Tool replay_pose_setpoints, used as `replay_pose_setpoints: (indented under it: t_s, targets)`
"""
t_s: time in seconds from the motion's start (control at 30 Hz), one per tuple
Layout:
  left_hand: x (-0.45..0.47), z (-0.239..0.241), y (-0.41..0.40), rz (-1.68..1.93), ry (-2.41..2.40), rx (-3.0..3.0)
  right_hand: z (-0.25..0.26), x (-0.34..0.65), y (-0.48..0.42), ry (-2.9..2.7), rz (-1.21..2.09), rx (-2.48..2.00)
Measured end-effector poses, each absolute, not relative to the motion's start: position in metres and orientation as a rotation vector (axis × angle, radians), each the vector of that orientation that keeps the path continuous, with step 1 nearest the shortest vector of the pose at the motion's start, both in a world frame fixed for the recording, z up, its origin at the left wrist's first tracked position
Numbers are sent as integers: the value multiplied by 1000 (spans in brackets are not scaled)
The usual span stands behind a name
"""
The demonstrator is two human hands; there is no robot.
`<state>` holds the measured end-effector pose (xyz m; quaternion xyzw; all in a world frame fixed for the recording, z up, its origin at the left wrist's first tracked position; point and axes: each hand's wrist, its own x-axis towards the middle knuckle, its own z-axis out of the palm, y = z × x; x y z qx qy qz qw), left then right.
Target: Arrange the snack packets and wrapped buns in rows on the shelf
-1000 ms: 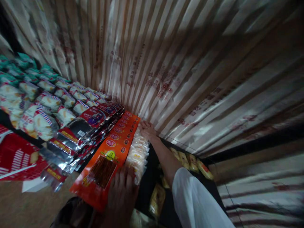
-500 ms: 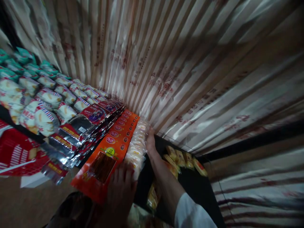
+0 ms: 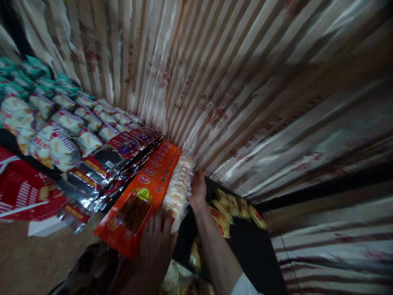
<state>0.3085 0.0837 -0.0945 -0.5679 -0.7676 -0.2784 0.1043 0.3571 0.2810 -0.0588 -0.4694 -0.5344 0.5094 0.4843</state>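
Note:
My left hand lies flat with fingers spread on the near end of a row of orange snack packets, touching the front of a row of pale clear-wrapped snacks. My right hand reaches along the right side of that pale row, fingers flat against it. Both hands hold nothing. Yellow and red packets lie on the dark shelf just right of my right arm.
Silver and red foil packets sit left of the orange row, then white puffed bags and green bags. A red box is at the far left. A striped curtain hangs behind the shelf.
My right hand has drawn back from the far end of the pale row to its right side, nearer to me. My left hand has stayed on the near ends of the rows.

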Motion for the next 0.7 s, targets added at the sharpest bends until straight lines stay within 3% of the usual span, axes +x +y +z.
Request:
replay_pose_setpoints:
  t_s: [0.2, 0.7]
  targets:
    - [306, -91, 81, -829, -2266, -1686, -67, 363, 245, -836, 1463, -1165]
    - [300, -86, 79, -969, -2211, -1707, -77, 382, 196, -1031, 1339, -1224]
